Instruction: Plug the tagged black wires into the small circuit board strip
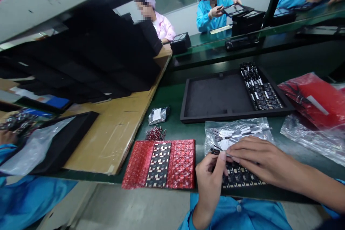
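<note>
Close to the table's front edge, my left hand (209,175) is closed, pinching a small black part (215,151) between thumb and fingers. Its exact kind is too small to tell. My right hand (257,156) reaches in from the right with its fingers together, its tips meeting the left thumb; what they grip is hidden. Under both hands lies a black circuit board panel (244,179), partly covered by them. Just behind, a clear plastic bag (235,125) holds flat black cables with white labels. Left of my hands, another board panel (159,165) rests on red bubble wrap (183,163).
A black foam tray (210,116) stands behind, boards with cables (258,90) along its right side. Small red-and-black parts (155,133) and a small labelled bag (158,115) lie left. Red packaging (312,97) is at right. Co-workers sit across and at the left.
</note>
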### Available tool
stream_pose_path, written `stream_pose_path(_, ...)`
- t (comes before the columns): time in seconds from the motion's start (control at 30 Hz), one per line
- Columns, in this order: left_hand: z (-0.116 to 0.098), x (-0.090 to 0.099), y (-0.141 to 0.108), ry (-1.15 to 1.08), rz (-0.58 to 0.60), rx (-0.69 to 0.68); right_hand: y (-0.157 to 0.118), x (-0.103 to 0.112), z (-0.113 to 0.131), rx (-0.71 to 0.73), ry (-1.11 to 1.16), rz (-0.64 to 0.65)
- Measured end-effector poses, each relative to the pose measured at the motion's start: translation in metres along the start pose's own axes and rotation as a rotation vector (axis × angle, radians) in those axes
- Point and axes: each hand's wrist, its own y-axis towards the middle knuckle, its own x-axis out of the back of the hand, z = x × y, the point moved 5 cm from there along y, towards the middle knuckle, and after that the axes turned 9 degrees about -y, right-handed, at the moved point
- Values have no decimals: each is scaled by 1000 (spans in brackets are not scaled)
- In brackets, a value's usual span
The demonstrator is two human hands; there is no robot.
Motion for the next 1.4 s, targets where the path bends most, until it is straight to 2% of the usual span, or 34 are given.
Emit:
stream_pose_path(0.17, -1, 0, -2, -37, -6, 16, 4, 8, 3, -46, 68, 18)
stream_pose_path(0.37, 1, 0, -2, -40, 14, 33, 4, 15, 7, -87, 90, 159)
stream_pose_path(0.53, 8, -1, -3, 4, 56, 18, 2, 13, 2, -90, 47, 109)
stream_pose_path(0.63, 9, -1, -3, 42, 47, 4, 1, 9, -3, -171, 38, 93)
stream_pose_path(0.93, 7, -2, -2, 69, 71, 38, 8, 0, -1, -345, 296, 203)
stream_pose_path(1.17, 4, -1, -2, -9, 96, 47, 5, -12, -6, -429, 465, 267)
stream_pose_path(1.4, 8, -2, -3, -68, 115, 125, -3, -21, -8, -520, 650, 332)
